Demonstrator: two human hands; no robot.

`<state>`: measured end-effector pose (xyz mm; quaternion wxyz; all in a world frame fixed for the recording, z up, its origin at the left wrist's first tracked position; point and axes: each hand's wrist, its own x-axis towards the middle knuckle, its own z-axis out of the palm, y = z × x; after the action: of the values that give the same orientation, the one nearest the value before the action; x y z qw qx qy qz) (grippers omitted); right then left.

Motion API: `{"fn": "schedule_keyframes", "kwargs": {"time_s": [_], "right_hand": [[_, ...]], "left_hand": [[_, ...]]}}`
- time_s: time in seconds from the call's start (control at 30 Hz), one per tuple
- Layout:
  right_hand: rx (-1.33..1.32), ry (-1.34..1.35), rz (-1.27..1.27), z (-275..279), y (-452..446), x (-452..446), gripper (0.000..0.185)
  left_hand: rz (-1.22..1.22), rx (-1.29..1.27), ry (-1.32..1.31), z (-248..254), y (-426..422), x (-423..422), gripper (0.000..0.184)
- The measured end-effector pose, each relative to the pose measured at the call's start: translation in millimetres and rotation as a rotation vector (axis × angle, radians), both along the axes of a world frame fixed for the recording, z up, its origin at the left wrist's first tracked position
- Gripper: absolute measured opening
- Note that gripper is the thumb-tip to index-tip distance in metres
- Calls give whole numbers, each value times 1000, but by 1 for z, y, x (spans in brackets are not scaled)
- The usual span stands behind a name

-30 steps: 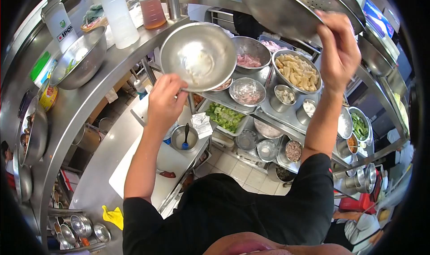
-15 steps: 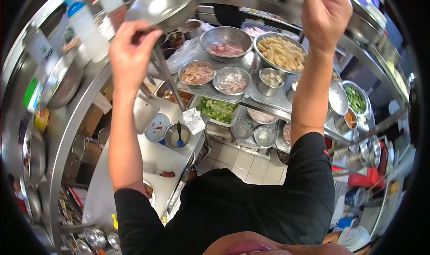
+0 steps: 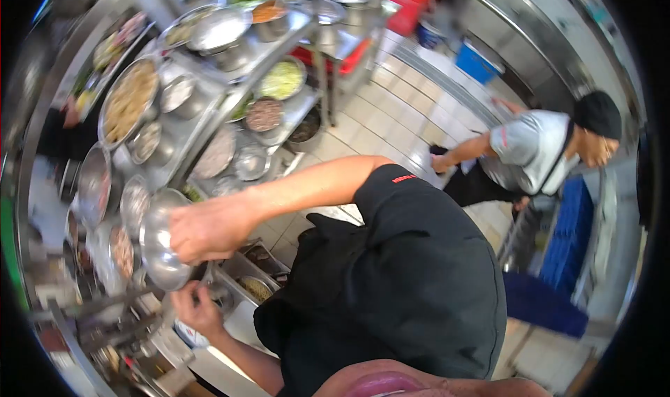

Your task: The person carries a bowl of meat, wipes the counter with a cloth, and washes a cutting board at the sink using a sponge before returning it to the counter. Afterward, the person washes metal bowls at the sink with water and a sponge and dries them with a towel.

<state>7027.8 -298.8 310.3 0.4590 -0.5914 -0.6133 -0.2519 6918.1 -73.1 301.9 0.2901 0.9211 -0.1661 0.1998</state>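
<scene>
A shiny metal bowl [image 3: 155, 254] is tilted on edge at the left, above a counter. My left hand [image 3: 200, 312] is below it, with thumb and fingers closed at its lower rim. Across the bowl's face reaches my right hand [image 3: 215, 228], its fingers curled and pressed together. What those fingers hold, if anything, is hidden and blurred. Behind the bowl stand a bowl of pale flaky food [image 3: 134, 205], a bowl of pinkish meat [image 3: 123, 250] and a larger metal bowl [image 3: 94, 188].
A large bowl of yellowish pieces [image 3: 129, 100] and a bowl of shredded greens [image 3: 283, 78] sit on the steel shelving. At the right a co-worker in a grey shirt [image 3: 534, 149] bends over the tiled floor [image 3: 377, 121]. Blue crates [image 3: 569, 233] stand behind that person.
My view has swung right, bringing the co-worker into sight. My right hand has come from high and apart to the bowl, close to my left hand.
</scene>
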Motion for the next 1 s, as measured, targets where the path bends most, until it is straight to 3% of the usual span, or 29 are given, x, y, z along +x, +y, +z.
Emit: {"fn": "schedule_keyframes", "kwargs": {"time_s": [0.13, 0.23, 0.3, 0.37, 0.43, 0.47, 0.5, 0.57, 0.7, 0.8, 0.93, 1.0], "right_hand": [[-197, 436, -154, -77, -84, -82, 24], [98, 695, -393, -136, -138, -126, 23], [227, 631, -950, -151, -192, -150, 26], [224, 740, -1431, -180, -240, -172, 52], [451, 1774, -985, -196, -296, -206, 58], [617, 1974, -534, -221, -331, -223, 56], [739, 2110, -362, -237, -357, -241, 50], [994, 2142, -291, -286, -395, -274, 46], [1297, 2202, -343, -308, -484, -334, 40], [1502, 2171, -450, -315, -545, -370, 36], [1789, 2054, -618, -339, -621, -409, 35], [1934, 1993, -730, -358, -655, -417, 37]], "left_hand": [[-289, -43, 104, -71, -58, -16, 10], [-476, -136, 234, -107, -116, -19, 12], [-564, -97, 273, -124, -169, -18, 13], [-724, -97, 264, -138, -226, -11, 16], [-860, -46, 302, -154, -283, -10, 19], [-938, 0, 306, -160, -316, -10, 20], [-1029, 53, 290, -168, -351, -8, 23], [-1153, 98, 305, -177, -425, -16, 22], [-1360, 185, 435, -202, -560, -22, 21], [-1449, 116, 531, -183, -642, -26, 23], [-1310, -28, 541, -196, -722, 9, 25], [-1206, 199, 673, -213, -750, 44, 24]]}}
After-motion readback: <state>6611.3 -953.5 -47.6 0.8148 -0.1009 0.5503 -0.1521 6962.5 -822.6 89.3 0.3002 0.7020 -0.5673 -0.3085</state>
